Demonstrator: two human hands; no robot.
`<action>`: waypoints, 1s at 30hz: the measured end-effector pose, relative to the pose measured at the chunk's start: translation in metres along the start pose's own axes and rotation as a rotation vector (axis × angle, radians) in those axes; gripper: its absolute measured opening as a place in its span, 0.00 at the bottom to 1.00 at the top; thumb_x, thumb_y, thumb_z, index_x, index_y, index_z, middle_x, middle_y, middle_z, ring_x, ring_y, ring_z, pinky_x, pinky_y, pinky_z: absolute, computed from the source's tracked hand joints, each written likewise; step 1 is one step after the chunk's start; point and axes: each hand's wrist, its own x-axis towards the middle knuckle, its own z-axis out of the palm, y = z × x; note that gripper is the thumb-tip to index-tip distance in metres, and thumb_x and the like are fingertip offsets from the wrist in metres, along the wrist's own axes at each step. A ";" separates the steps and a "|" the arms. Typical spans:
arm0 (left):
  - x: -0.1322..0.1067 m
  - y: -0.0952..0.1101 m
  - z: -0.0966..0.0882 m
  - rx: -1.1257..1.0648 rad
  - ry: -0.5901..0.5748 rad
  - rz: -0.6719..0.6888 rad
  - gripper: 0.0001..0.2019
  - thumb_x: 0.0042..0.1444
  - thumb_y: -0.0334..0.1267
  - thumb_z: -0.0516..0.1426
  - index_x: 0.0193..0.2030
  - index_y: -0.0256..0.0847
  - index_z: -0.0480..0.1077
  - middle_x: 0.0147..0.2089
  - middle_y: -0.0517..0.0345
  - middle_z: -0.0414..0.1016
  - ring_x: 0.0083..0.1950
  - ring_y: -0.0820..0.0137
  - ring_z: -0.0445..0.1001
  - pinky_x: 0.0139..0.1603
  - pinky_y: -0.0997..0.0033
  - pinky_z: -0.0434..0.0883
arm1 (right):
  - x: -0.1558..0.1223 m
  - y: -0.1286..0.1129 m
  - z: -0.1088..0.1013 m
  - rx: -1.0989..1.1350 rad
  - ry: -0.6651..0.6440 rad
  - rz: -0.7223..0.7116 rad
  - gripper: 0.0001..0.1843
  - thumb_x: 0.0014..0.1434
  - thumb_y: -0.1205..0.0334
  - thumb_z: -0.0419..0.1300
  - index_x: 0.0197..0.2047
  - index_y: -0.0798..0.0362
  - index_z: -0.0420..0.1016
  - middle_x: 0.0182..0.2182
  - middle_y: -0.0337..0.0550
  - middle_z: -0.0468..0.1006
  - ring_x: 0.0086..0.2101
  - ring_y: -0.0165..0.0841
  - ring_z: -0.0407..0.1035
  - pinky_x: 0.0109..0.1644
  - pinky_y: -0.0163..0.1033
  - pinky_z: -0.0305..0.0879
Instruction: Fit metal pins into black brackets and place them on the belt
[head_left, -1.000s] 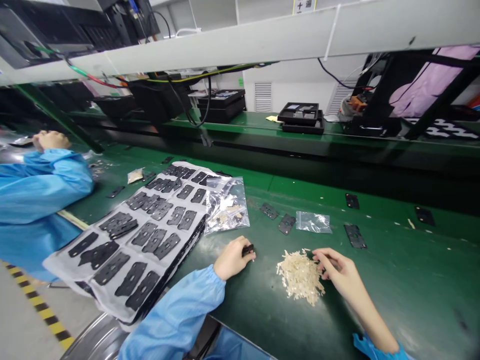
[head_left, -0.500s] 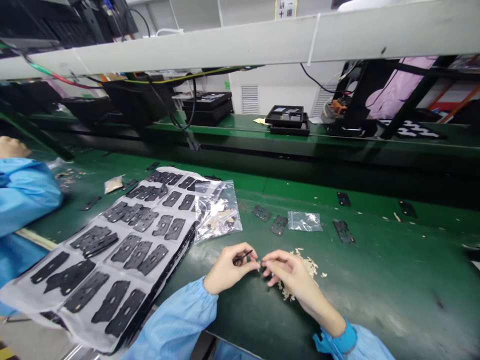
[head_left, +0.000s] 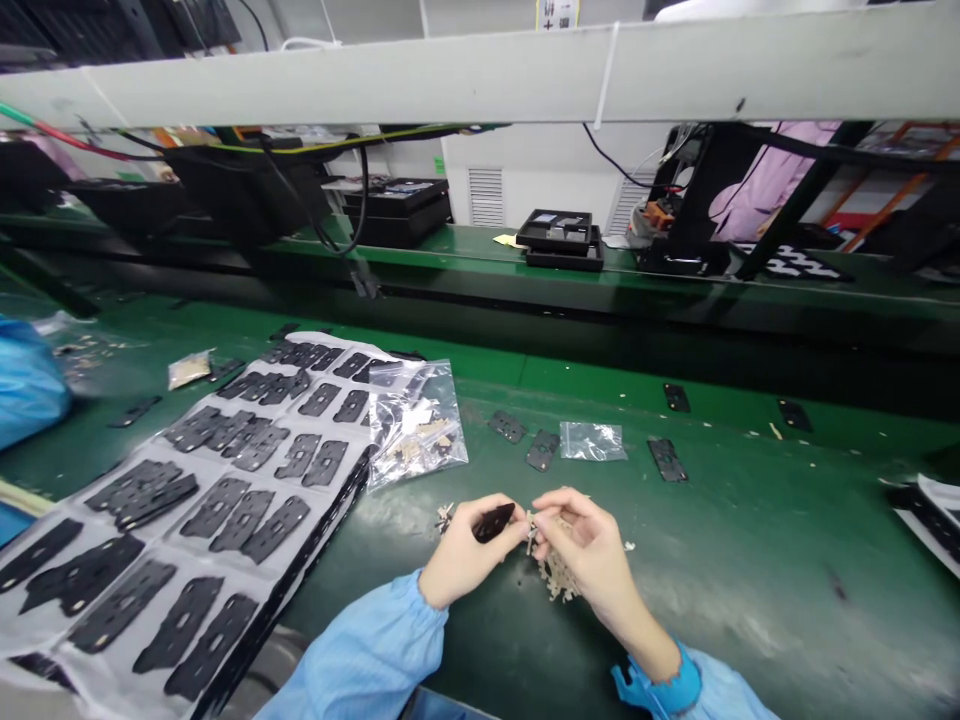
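The black piece (head_left: 493, 522) was pinched firmly in the left grip (head_left: 469, 550), its tip aimed toward 3 o'clock, giving steady control. The right grip (head_left: 589, 560) was brought together at a pale strip (head_left: 530, 532), though a clamp could not be confirmed. The strip pile (head_left: 556, 578) lay beneath, on the counter (head_left: 750, 560).

Past my right hand (head_left: 596, 555), my green workbench (head_left: 780, 570) runs to a second green bench (head_left: 480, 245) lying sideways across the room. A long pale beam (head_left: 480, 75) crosses high above, black cables (head_left: 352, 190) hanging beneath it. Further back stands a white wall (head_left: 540, 175) with a louvred vent (head_left: 486, 196).
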 end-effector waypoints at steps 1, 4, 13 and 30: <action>0.000 0.000 0.002 0.004 0.000 -0.001 0.10 0.50 0.42 0.59 0.28 0.37 0.69 0.25 0.60 0.70 0.21 0.77 0.62 0.24 0.76 0.62 | -0.001 0.001 -0.001 -0.018 0.003 -0.017 0.11 0.52 0.55 0.64 0.36 0.53 0.73 0.24 0.36 0.68 0.22 0.27 0.66 0.25 0.34 0.71; 0.002 0.002 0.006 0.018 -0.005 0.010 0.08 0.51 0.40 0.58 0.26 0.37 0.69 0.25 0.60 0.70 0.21 0.77 0.62 0.23 0.76 0.62 | -0.003 0.003 -0.004 -0.086 -0.004 -0.044 0.09 0.54 0.56 0.62 0.35 0.52 0.72 0.26 0.37 0.67 0.24 0.28 0.67 0.26 0.34 0.72; 0.005 -0.001 0.018 0.118 0.052 0.088 0.06 0.50 0.34 0.55 0.24 0.36 0.66 0.23 0.61 0.65 0.25 0.76 0.62 0.26 0.76 0.61 | -0.006 -0.004 -0.019 -0.327 -0.023 -0.051 0.09 0.57 0.58 0.59 0.30 0.55 0.74 0.30 0.41 0.67 0.26 0.30 0.70 0.28 0.34 0.74; 0.008 0.001 0.034 0.059 0.052 0.147 0.06 0.50 0.30 0.55 0.24 0.36 0.65 0.25 0.61 0.64 0.27 0.76 0.64 0.27 0.78 0.61 | -0.007 -0.009 -0.029 -0.338 -0.041 -0.041 0.10 0.57 0.59 0.58 0.30 0.57 0.74 0.29 0.44 0.71 0.26 0.32 0.72 0.29 0.35 0.72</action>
